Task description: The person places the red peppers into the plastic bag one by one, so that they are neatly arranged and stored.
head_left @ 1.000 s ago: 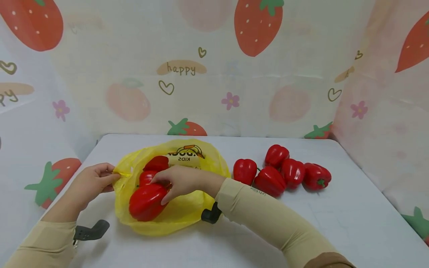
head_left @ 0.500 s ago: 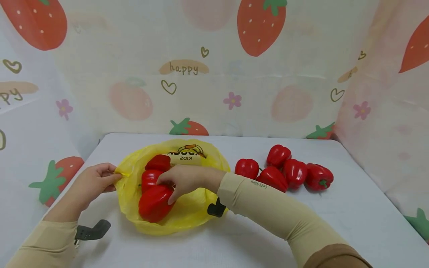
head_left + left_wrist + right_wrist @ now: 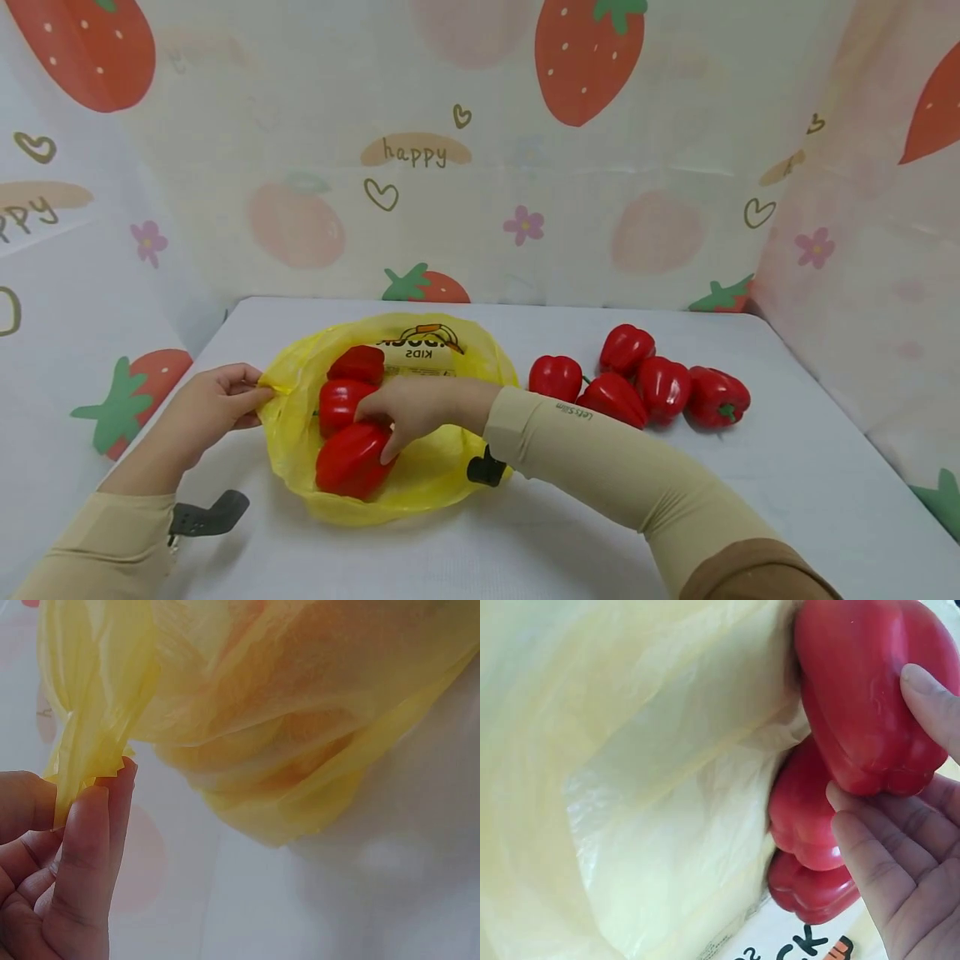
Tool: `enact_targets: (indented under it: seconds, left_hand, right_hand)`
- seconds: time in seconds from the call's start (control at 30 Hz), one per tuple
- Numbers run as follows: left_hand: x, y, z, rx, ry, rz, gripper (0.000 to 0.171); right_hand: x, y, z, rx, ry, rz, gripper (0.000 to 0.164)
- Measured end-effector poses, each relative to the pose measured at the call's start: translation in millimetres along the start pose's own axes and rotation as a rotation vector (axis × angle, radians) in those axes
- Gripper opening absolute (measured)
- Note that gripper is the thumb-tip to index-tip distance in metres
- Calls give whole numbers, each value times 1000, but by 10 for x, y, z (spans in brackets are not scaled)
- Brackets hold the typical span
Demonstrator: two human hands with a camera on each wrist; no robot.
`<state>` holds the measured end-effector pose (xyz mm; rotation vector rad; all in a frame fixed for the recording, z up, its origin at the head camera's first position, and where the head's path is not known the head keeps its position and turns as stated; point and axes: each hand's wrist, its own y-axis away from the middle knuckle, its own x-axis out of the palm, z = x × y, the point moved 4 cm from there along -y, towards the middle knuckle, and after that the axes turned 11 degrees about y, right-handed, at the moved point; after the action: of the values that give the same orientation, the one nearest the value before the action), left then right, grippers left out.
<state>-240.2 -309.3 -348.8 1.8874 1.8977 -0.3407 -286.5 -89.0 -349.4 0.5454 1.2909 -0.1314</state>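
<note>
A yellow plastic bag (image 3: 438, 492) lies on the table with its mouth spread wide. At the bag's left rim, my left hand (image 3: 221, 408) pinches a gathered bit of the plastic between thumb and fingers. My right hand (image 3: 416, 408) reaches into the mouth and holds a red bell pepper (image 3: 352, 462), the thumb (image 3: 926, 690) on its side and the fingers at its end. Behind that pepper, inside the bag, sit a second red bell pepper (image 3: 347, 402) and a third bell pepper (image 3: 357, 364), lined up along the left wall.
Several more red bell peppers (image 3: 663, 389) are grouped on the white table (image 3: 787, 500) to the right of the bag. A cloth backdrop (image 3: 450, 233) printed with strawberries rises behind the table and at both sides.
My right hand has shifted the bell pepper a little to the right, away from the bag's left rim. The left hand keeps its pinch on the bag.
</note>
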Motion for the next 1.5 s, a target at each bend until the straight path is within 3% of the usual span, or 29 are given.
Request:
enact_targets:
  seconds: [0.13, 0.33, 0.93, 1.33, 1.5]
  left_hand:
    - [-4, -8, 11, -3, 3, 3, 42]
    - [-1, -23, 49, -14, -2, -1, 43]
    - [28, -5, 39, -20, -8, -5, 43]
    - [32, -14, 64, -20, -8, -5, 43]
    - [15, -2, 69, -20, -8, -8, 43]
  right_hand:
    - [18, 5, -2, -4, 2, 33, 47]
    - [55, 43, -16, 14, -80, 92, 42]
    - [121, 78, -105, 15, -145, 124, 37]
    - [173, 81, -68, -16, -146, 69, 30]
    - [179, 86, -100, -12, -195, 44, 29]
